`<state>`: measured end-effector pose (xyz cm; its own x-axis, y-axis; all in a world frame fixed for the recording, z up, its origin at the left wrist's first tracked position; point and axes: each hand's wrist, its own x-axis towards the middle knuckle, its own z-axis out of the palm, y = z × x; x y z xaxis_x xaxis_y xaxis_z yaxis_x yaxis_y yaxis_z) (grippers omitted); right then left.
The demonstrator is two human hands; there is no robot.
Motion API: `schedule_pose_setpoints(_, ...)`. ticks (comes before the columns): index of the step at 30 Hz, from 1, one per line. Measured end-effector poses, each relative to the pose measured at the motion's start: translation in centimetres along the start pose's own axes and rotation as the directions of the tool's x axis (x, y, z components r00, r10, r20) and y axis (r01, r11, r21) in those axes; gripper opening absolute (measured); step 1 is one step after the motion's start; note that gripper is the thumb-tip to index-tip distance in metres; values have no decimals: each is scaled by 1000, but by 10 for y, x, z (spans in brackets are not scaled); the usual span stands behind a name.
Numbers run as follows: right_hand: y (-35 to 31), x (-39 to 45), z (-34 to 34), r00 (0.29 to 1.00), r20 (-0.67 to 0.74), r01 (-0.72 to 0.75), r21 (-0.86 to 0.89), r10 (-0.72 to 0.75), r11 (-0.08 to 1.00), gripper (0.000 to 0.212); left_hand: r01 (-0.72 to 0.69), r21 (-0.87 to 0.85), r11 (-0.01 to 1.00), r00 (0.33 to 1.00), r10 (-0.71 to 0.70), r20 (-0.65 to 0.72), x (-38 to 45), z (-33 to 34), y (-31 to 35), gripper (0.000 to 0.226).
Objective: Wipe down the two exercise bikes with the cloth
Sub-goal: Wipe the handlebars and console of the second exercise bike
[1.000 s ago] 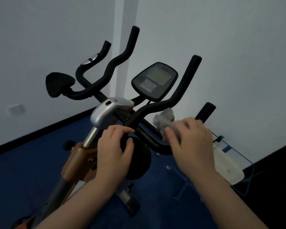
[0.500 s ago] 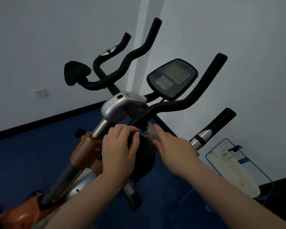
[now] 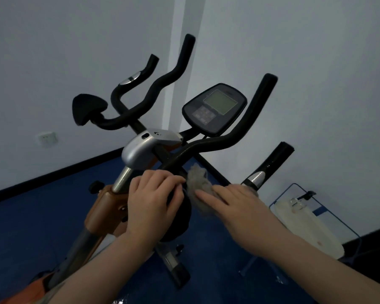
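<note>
An exercise bike with an orange frame [image 3: 105,207] and black handlebars [image 3: 219,143] stands in front of me, its console [image 3: 215,108] facing up. My left hand [image 3: 151,202] grips a round black pad [image 3: 180,218] low on the handlebar. My right hand [image 3: 235,205] presses a grey cloth [image 3: 198,178] against the handlebar's lower bend, right beside the left hand. A silver clamp cover [image 3: 140,148] sits above my left hand. A second bike is not clearly in view.
White walls meet in a corner behind the bike, above a blue floor [image 3: 31,216]. A blue wire rack with a white pad [image 3: 305,227] stands at the right against the wall. A wall socket [image 3: 46,139] is at the left.
My right hand with the cloth slid from the right side of the handlebar inward to the lower bend, and more cloth now shows above the fingers. The left hand kept its grip.
</note>
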<state>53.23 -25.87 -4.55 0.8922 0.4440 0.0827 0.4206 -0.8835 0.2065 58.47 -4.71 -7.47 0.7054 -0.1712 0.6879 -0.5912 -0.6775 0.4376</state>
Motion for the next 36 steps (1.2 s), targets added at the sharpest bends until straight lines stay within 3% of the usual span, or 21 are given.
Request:
schedule_pose_setpoints(1, 14, -9, -2, 999, -38, -6, -5, 6, 1000, 51, -60, 4, 998, 998, 60, 27, 5, 1, 5, 18)
schedule_pose_setpoints(3, 32, -10, -6, 973, -166, -148, 71, 158, 986, 39, -72, -24, 997, 993, 74, 91, 19, 4, 17, 17)
schedule_pose_setpoints(6, 4, 7, 8, 839, -340, -331, 303, 425, 894, 39, 117, -168, 979, 986, -95, 134, 37, 13, 37, 15)
schedule_pose_setpoints(8, -12, 0, 31, 855, -404, -258, 209, 324, 943, 31, 164, -210, 964, 977, -130, 169, 41, 20, 43, 12)
schedule_pose_setpoints(10, 18, -9, 29, 919, -382, -110, 2, 103, 994, 34, 154, -187, 970, 972, -115, 204, 41, 24, 44, 10)
schedule_pose_setpoints(11, 39, -12, 22, 922, -382, -87, -55, 60, 995, 36, 153, -186, 970, 970, -112, 215, 41, 26, 43, 10)
schedule_pose_setpoints(13, 71, -9, 7, 872, -461, -194, -16, 165, 981, 36, 160, -200, 967, 968, -114, 223, 41, 26, 42, 11)
schedule_pose_setpoints(16, 50, 3, 15, 717, -536, -359, 265, 446, 895, 26, 153, -201, 968, 971, -110, 213, 40, 26, 40, 12)
schedule_pose_setpoints(17, 36, 3, 27, 721, -535, -331, 291, 440, 898, 25, 146, -189, 971, 971, -104, 215, 39, 25, 40, 12)
schedule_pose_setpoints(18, 27, 0, 36, 765, -546, -251, 238, 343, 938, 27, 132, -171, 976, 970, -92, 224, 40, 25, 40, 12)
schedule_pose_setpoints(20, 46, -6, 34, 868, -491, -68, 18, 68, 998, 31, 88, -127, 988, 965, -53, 258, 42, 25, 41, 16)
schedule_pose_setpoints(21, 66, -7, 26, 888, -460, -17, -68, -16, 998, 32, 69, -109, 992, 959, -35, 283, 43, 26, 42, 17)
schedule_pose_setpoints(23, 108, -6, 2, 892, -449, -33, -194, -59, 981, 32, 61, -88, 994, 944, -28, 329, 43, 27, 42, 15)
schedule_pose_setpoints(25, 112, -3, -2, 865, -499, -159, -176, 52, 971, 32, 68, -65, 996, 939, -42, 340, 42, 27, 41, 11)
schedule_pose_setpoints(27, 74, 3, 15, 763, -559, -317, 114, 325, 942, 29, 57, -28, 998, 929, -43, 368, 43, 28, 41, 9)
schedule_pose_setpoints(29, 45, 6, 37, 690, -574, -312, 312, 440, 897, 28, 14, -2, 1000, 916, -12, 402, 44, 29, 41, 10)
schedule_pose_setpoints(31, 57, -1, 31, 754, -591, -237, 161, 286, 958, 29, -42, -1, 999, 893, 38, 449, 45, 30, 42, 12)
schedule_pose_setpoints(33, 95, -4, 3, 858, -512, -114, -134, 30, 984, 34, -67, 3, 998, 865, 57, 499, 46, 29, 42, 18)
schedule_pose_setpoints(35, 125, 4, -22, 882, -450, -11, -320, -142, 947, 37, -44, 10, 999, 863, 33, 504, 46, 30, 42, 21)
schedule_pose_setpoints(36, 135, 10, -29, 888, -433, -2, -339, -154, 941, 38, -30, 8, 1000, 869, 22, 494, 46, 31, 43, 21)
